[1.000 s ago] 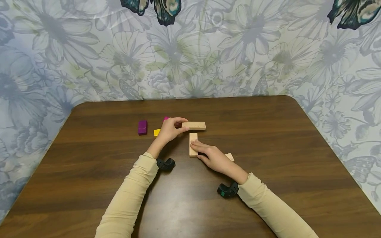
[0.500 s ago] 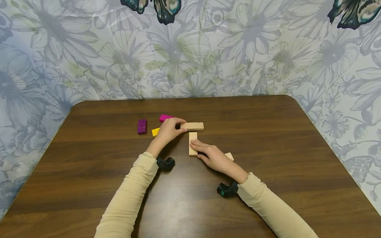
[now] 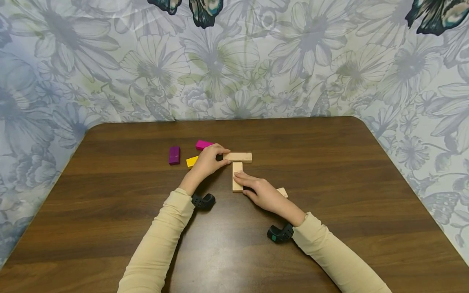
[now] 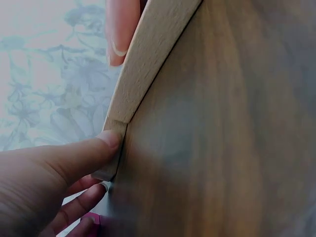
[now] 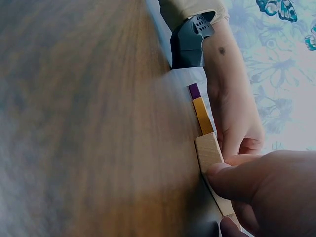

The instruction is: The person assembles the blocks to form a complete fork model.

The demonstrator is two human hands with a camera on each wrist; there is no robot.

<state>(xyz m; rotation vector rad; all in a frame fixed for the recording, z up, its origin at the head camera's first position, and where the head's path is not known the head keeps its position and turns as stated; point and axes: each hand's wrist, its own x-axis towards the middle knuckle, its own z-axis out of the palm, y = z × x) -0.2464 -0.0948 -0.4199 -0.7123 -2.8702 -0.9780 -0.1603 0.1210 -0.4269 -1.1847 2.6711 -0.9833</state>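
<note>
My left hand pinches the left end of a plain wooden block, which lies crosswise on the table. In the left wrist view the thumb presses near the join of two wooden pieces. Just nearer to me, a second wooden block points lengthwise, making a T shape with the first; whether they touch is hard to tell. My right hand holds this second block, fingertips on its top and thumb at its near right side. Beside the left hand lie a yellow block and a magenta block, both partly covered.
A purple block lies farther left on the brown table. Another plain wooden block shows partly behind the right wrist. The table's back edge meets a flowered wall covering.
The crosswise block has come slightly nearer to the lengthwise one, with the left hand on it. The magenta and yellow blocks have shifted a little left and show more. The right hand stays put.
</note>
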